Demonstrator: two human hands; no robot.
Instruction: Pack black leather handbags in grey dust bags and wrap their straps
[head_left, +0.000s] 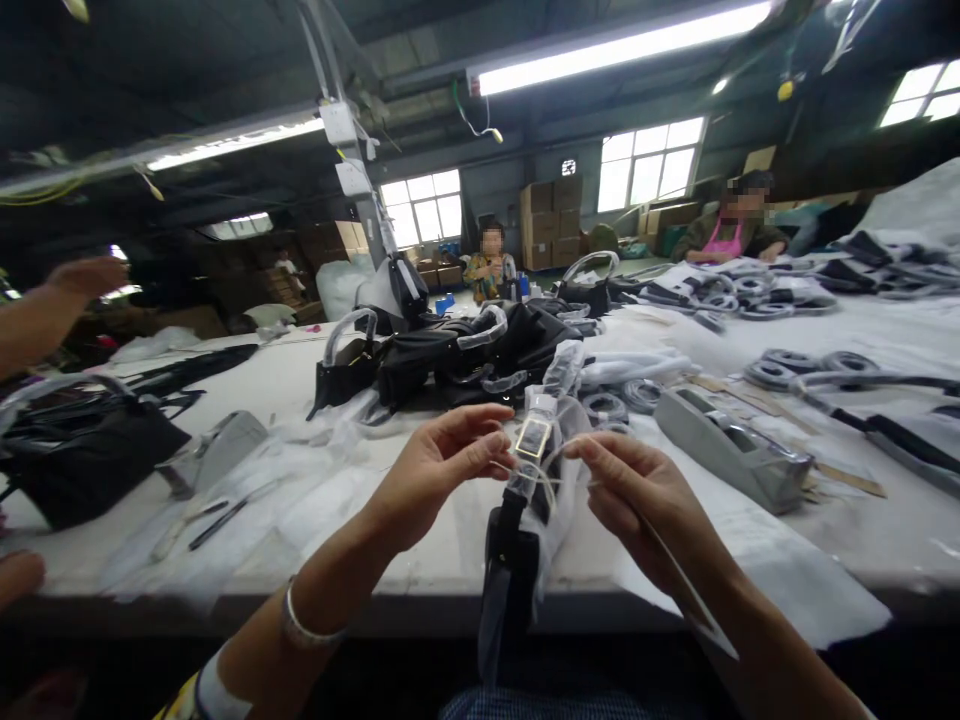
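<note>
My left hand [439,462] pinches the clear plastic wrap beside a gold rectangular buckle [533,438] on a black bag strap [510,560]. My right hand [637,490] pinches the wrap on the buckle's other side, fingers closed on the film. The strap hangs from the buckle down over the table's front edge, partly sheathed in the plastic wrap [559,400]. Both hands are just above the white table [825,540].
Black handbags with wrapped handles [450,355] pile behind the hands, another black bag [82,450] at the left. A grey tape dispenser [731,445] lies to the right, coiled straps [795,365] beyond. Another person's hand [82,280] reaches in at far left; two workers sit at the back.
</note>
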